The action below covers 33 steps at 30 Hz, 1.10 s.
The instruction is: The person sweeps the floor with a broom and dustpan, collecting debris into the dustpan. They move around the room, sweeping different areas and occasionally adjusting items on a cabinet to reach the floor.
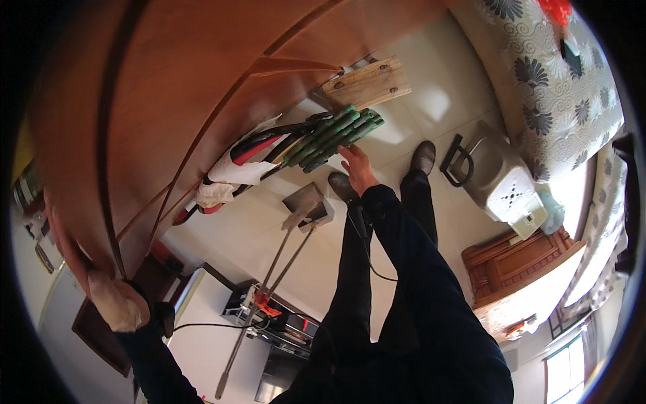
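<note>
At the left, my left hand [83, 262] is at the edge of a large brown wooden panel [161, 91], which it grips; part of the hand is hidden. My right hand [357, 169] has its fingers apart, and its fingertips are beside a bundle of green, jointed, bamboo-like rods [333, 139]. Whether they touch the rods, I cannot tell. The bundle lies under the panel's lower edge, next to black and red curved parts [257, 146] partly wrapped in white cloth or paper [242, 171]. A wooden board with dark round marks [371, 83] is beyond the rods.
My shoes [423, 156] stand on the tiled floor. Near them are a metal box-like thing [309, 204] with long thin poles [275, 262] and a grey plastic seat or stool [492, 171]. A floral-covered sofa [545, 91] is at the right, by a carved wooden cabinet [520, 262].
</note>
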Tool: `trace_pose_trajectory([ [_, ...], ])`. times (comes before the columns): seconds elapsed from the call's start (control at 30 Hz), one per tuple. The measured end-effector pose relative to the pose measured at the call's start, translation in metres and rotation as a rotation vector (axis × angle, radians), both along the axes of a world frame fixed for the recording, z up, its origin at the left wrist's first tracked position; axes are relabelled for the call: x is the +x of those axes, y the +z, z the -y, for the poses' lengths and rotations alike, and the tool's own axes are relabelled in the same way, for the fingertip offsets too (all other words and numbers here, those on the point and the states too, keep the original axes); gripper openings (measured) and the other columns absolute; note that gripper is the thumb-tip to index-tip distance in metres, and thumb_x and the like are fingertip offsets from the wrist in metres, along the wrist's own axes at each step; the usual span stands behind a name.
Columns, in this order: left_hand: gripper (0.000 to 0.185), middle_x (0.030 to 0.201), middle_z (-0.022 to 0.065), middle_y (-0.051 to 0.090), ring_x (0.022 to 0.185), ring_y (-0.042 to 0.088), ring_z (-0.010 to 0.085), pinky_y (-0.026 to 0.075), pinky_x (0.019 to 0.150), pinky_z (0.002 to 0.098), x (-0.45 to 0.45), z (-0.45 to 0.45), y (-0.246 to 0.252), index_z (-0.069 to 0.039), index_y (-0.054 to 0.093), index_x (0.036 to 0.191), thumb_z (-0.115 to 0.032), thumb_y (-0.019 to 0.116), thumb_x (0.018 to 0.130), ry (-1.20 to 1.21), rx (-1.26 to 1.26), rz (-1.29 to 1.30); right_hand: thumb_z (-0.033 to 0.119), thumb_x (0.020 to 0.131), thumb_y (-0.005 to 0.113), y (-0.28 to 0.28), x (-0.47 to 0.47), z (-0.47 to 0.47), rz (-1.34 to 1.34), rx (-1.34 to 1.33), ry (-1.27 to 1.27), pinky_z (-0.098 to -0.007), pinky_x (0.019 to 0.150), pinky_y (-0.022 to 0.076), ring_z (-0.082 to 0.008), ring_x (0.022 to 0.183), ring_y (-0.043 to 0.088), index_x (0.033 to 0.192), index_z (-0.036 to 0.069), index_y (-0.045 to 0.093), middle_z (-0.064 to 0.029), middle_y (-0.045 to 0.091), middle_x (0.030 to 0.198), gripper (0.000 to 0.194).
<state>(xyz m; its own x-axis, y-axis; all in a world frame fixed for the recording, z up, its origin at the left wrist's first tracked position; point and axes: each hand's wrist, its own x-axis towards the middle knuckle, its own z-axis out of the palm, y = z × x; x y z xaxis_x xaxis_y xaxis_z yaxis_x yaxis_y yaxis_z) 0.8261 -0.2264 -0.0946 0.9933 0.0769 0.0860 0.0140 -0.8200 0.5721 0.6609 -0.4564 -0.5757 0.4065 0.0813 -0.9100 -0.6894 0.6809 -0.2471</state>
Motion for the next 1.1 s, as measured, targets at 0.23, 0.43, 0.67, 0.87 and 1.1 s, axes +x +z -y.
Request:
trace_pose_trajectory([
  [0.23,0.083,0.154,0.0165,0.041,0.142,0.040,0.0327,0.030,0.118,0.0459,-0.013,-0.023,0.004,-0.009,0.029,0.156,-0.035,0.057,0.082,-0.151,0.401,0.072,0.024,0.087,0.080,-0.037,0.016,-0.026,-0.032,0.077,-0.262,-0.0293,0.082,0.0417,-0.0108,0.090,0.054,0.119,0.013,0.059,0.0036,0.065,0.107,0.040],
  [0.43,0.086,0.151,0.0181,0.044,0.139,0.044,0.0341,0.031,0.116,0.0455,-0.009,-0.040,0.017,-0.006,0.029,0.156,-0.041,0.061,0.084,-0.227,0.419,0.012,0.023,0.086,0.081,-0.049,0.023,-0.035,0.012,0.122,-0.304,-0.0333,0.083,0.0424,-0.0150,0.100,0.059,0.119,0.012,0.061,0.0006,0.067,0.113,0.040],
  [0.67,0.075,0.142,0.0168,0.054,0.127,0.055,0.0297,0.050,0.101,0.0396,-0.009,-0.079,0.035,-0.007,0.033,0.153,-0.034,0.060,0.088,-0.180,0.469,-0.030,0.020,0.088,0.079,-0.057,0.008,-0.013,0.048,0.297,-0.306,-0.0362,0.089,0.0487,-0.0188,0.100,0.063,0.117,0.005,0.065,-0.0053,0.068,0.116,0.035],
  [0.87,0.079,0.140,0.0167,0.054,0.128,0.053,0.0309,0.044,0.106,0.0395,0.000,-0.064,0.032,-0.007,0.030,0.154,-0.035,0.059,0.087,-0.241,0.477,-0.072,0.019,0.090,0.076,-0.040,-0.023,0.017,0.019,0.298,-0.310,-0.0384,0.100,0.0497,-0.0211,0.113,0.063,0.124,0.004,0.061,-0.0069,0.067,0.120,0.039],
  [1.1,0.080,0.157,0.0168,0.034,0.142,0.038,0.0322,0.026,0.118,0.0431,-0.004,-0.008,-0.004,-0.008,0.027,0.157,-0.034,0.057,0.088,-0.109,0.287,0.025,0.015,0.089,0.077,0.010,-0.044,0.089,0.143,0.238,-0.170,-0.0384,0.100,0.0497,-0.0219,0.111,0.064,0.127,0.002,0.060,-0.0090,0.067,0.122,0.044],
])
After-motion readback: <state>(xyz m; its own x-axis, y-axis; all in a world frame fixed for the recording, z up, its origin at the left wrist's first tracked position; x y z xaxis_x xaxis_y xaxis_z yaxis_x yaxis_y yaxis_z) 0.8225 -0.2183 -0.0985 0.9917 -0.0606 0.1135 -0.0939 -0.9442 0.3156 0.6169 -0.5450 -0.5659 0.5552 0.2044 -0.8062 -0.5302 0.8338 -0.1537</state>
